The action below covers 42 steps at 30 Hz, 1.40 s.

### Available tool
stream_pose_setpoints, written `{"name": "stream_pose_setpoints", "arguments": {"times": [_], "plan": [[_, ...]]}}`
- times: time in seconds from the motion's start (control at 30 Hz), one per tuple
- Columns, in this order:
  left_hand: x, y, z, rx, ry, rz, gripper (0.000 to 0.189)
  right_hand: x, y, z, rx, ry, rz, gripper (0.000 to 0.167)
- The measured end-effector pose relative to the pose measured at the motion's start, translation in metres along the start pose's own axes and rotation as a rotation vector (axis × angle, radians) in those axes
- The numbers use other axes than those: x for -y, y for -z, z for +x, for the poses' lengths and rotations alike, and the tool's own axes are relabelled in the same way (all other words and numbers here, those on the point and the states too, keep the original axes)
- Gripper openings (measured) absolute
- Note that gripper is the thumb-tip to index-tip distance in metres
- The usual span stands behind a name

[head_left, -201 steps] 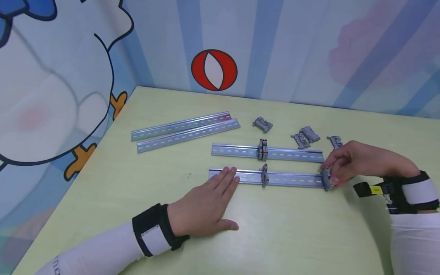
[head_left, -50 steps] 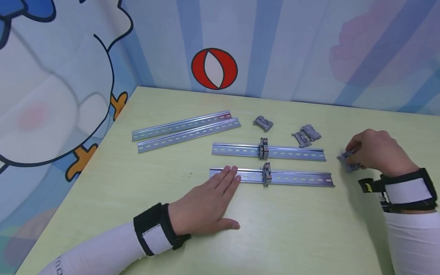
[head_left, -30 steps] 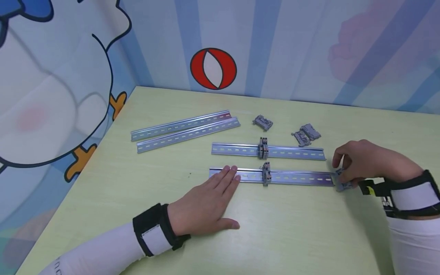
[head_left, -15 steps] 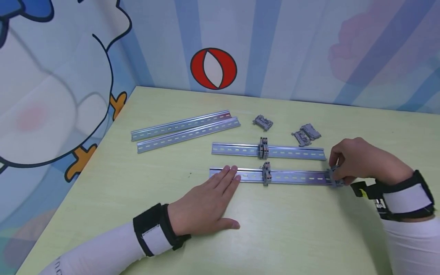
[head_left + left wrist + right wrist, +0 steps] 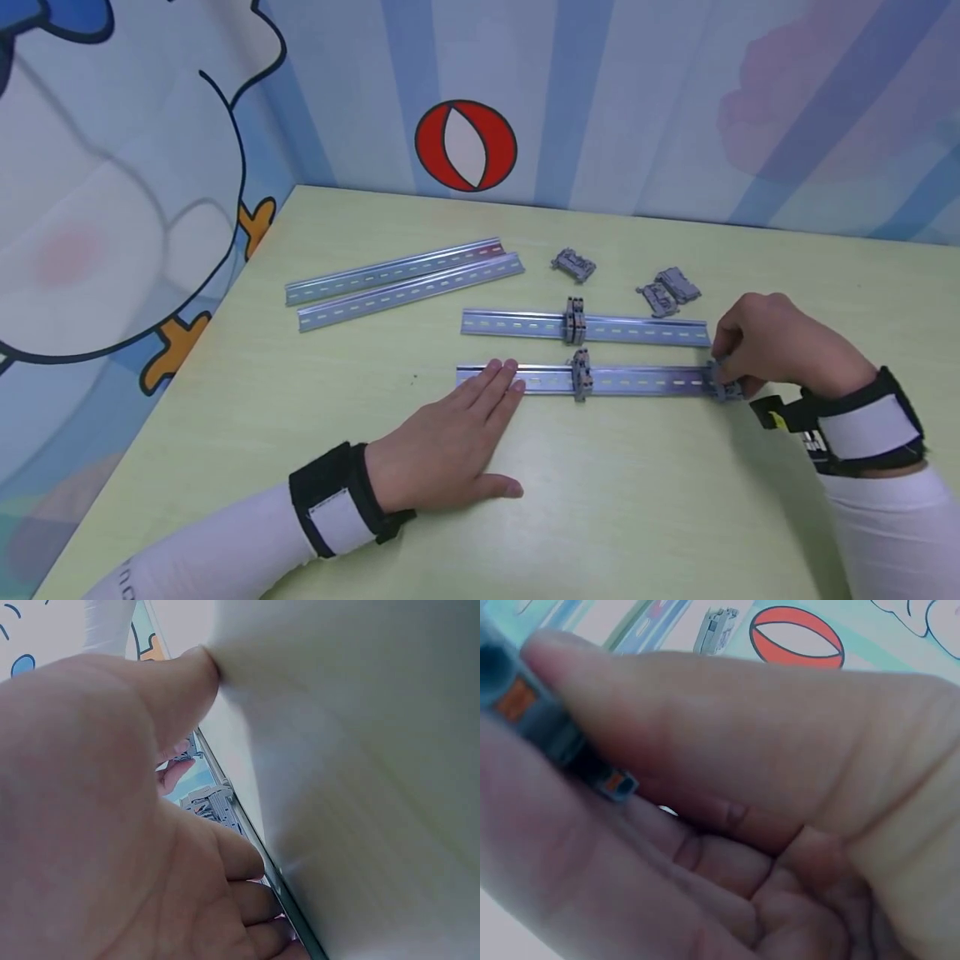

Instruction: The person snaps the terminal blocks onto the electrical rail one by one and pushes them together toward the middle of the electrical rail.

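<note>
My left hand lies flat, fingers straight, over the left end of the near slotted DIN rail. Grey terminal blocks stand clipped near that rail's middle; the left wrist view shows terminal blocks beyond the fingers. At the rail's right end, my right hand pinches another grey terminal block between thumb and fingers. Close up in the right wrist view, the pinched terminal block shows orange spots; its underside is hidden.
Behind lies a second DIN rail carrying terminal blocks. Two more rails rest at the back left. One loose terminal block lies at the back, and a pair of blocks farther right. A printed wall borders the table.
The right hand has carried a loose terminal block from the table leftward to the near rail's right end. The block held there earliest now sits mid-rail beside the other. Left hand unmoved.
</note>
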State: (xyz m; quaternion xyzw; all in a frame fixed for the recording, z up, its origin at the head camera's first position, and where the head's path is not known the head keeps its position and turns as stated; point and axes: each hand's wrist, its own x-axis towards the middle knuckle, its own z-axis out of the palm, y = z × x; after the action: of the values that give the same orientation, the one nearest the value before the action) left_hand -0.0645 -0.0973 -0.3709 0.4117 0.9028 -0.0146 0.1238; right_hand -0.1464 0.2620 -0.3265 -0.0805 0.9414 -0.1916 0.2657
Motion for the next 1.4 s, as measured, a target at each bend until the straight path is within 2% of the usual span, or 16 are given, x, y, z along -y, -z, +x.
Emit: {"name": "stream_pose_setpoints", "arguments": {"times": [0.3,0.8,1.07,1.17,1.23,1.4], "plan": [[0.001,0.001,-0.001,-0.006,-0.001,0.005,0.098,0.011,0.001,0.006,-0.023,-0.020,-0.068,0.008],[-0.001,0.001,0.001,-0.029,-0.009,0.031,0.098,0.011,0.004,0.008,-0.017,-0.008,-0.077,0.009],[-0.003,-0.006,0.001,-0.011,0.007,-0.011,0.098,0.016,-0.004,0.009,-0.018,-0.040,-0.116,0.010],[-0.003,-0.006,0.001,-0.014,0.009,-0.013,0.098,0.011,-0.002,0.007,0.006,-0.022,-0.094,0.010],[-0.004,-0.005,0.001,-0.016,0.013,-0.008,0.098,0.005,0.001,0.005,0.034,-0.002,-0.066,0.015],[-0.002,-0.003,0.001,-0.017,0.016,-0.001,0.098,-0.012,0.015,-0.002,0.114,0.050,0.037,0.041]]}}
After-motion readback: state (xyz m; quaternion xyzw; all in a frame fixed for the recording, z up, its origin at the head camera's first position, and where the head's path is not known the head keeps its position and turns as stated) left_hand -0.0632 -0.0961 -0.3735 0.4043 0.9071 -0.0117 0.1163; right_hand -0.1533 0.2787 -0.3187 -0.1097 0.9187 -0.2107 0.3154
